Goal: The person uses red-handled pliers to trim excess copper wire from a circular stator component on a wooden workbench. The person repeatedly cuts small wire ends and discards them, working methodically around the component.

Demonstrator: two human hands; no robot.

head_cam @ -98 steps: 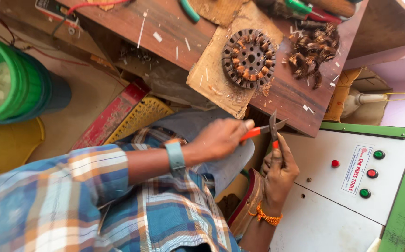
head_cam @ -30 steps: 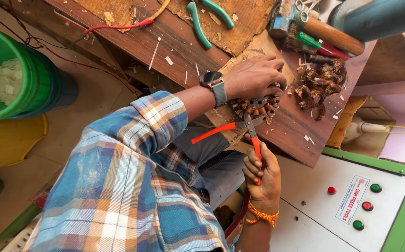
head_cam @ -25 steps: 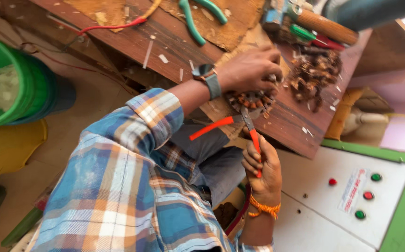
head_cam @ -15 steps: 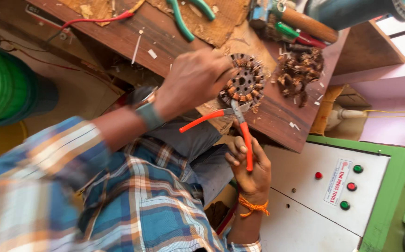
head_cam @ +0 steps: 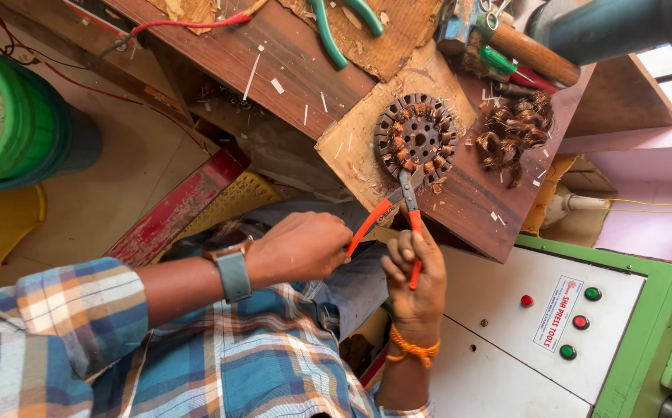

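Note:
My left hand point(head_cam: 301, 248), with a grey watch on the wrist, grips the left orange handle of a pair of pliers point(head_cam: 399, 203). My right hand point(head_cam: 415, 272), with an orange thread on the wrist, holds the right handle. The pliers' jaws touch the near edge of a round motor stator point(head_cam: 415, 139) with copper windings. The stator lies on a brown board point(head_cam: 351, 143) on the wooden workbench point(head_cam: 274, 66). A heap of cut copper wire point(head_cam: 514, 131) sits just right of the stator.
Green-handled pliers point(head_cam: 343, 23) and a wooden-handled tool point(head_cam: 537, 54) lie at the back of the bench. A green bucket point(head_cam: 18, 124) stands on the floor at left. A white and green control box point(head_cam: 552, 325) with coloured buttons is at right.
My left hand has left the stator and come back to take the pliers' left handle. The pliers' jaws stay at the stator's edge, with my right hand still on them.

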